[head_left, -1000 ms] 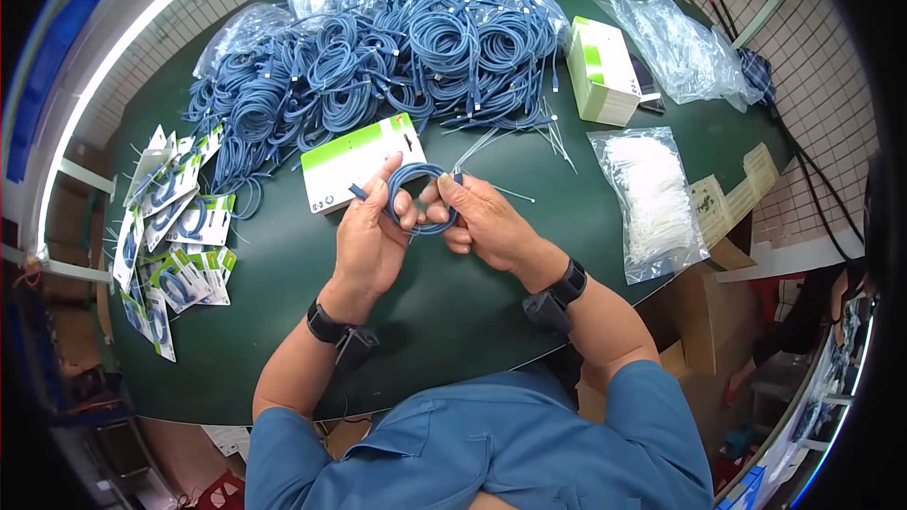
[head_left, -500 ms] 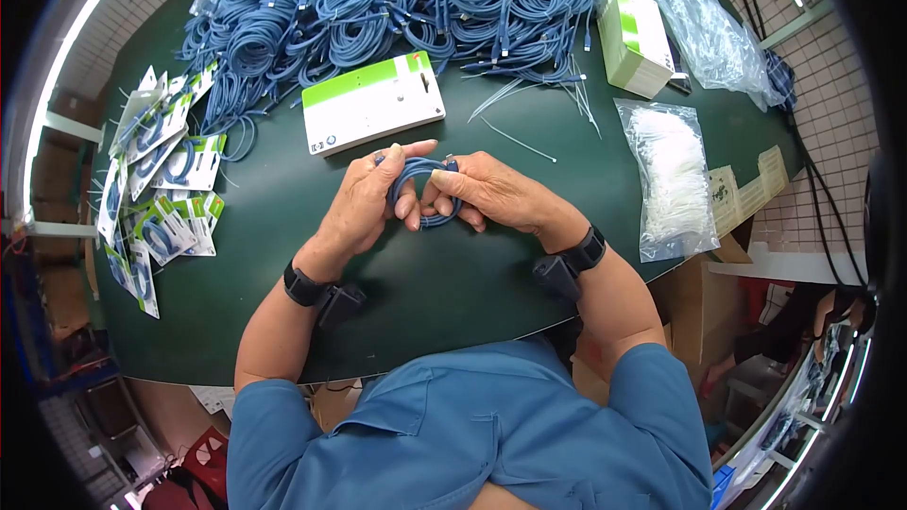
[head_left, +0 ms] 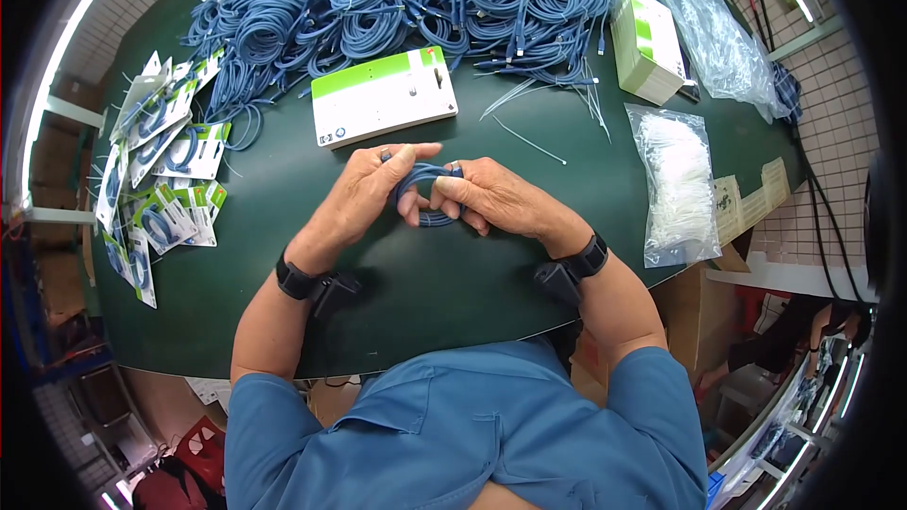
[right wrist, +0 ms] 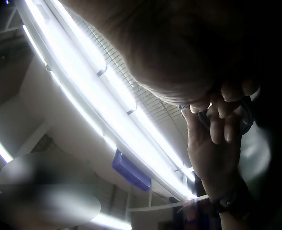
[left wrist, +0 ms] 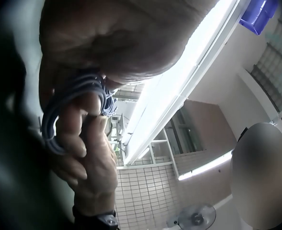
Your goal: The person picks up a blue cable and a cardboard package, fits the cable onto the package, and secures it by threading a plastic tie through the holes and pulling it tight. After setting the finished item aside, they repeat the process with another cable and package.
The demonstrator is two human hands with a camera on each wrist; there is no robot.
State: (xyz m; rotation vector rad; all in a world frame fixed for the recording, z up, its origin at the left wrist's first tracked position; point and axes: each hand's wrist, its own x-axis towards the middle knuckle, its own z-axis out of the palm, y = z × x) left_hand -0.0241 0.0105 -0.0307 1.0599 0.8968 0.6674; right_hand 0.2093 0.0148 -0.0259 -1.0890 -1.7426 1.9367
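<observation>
- Far left on your green table (head_left: 283, 255), a fanned row of finished packs (head_left: 156, 165) lies by the edge: blue coils already fixed to green-and-white cards. That part looks done.
- Behind them, a large heap of blue cable coils (head_left: 397, 0) covers the back of the table, so by the look of it most of the work is left.
- Just in front of the heap lies a stack of blank backing cards (head_left: 383, 96), near your hands but not touching them.
- Your left hand (head_left: 364, 198) grips one small blue cable coil (head_left: 427, 191), thumb stretched over its top, fingers curled under and through the loop.
- Your right hand (head_left: 491, 196) pinches the same coil from the other side, fingers clamped on the strands. The coil sits between both hands, just above the table and in front of the cards; it is not yet on a card.
- Right of your hands, loose cable ties (head_left: 534, 118) lie scattered; whether one binds this coil, you cannot tell.
- Further right sit a bag of white ties (head_left: 675, 179), a second card stack (head_left: 647, 42) and a clear plastic bag (head_left: 718, 33).
</observation>
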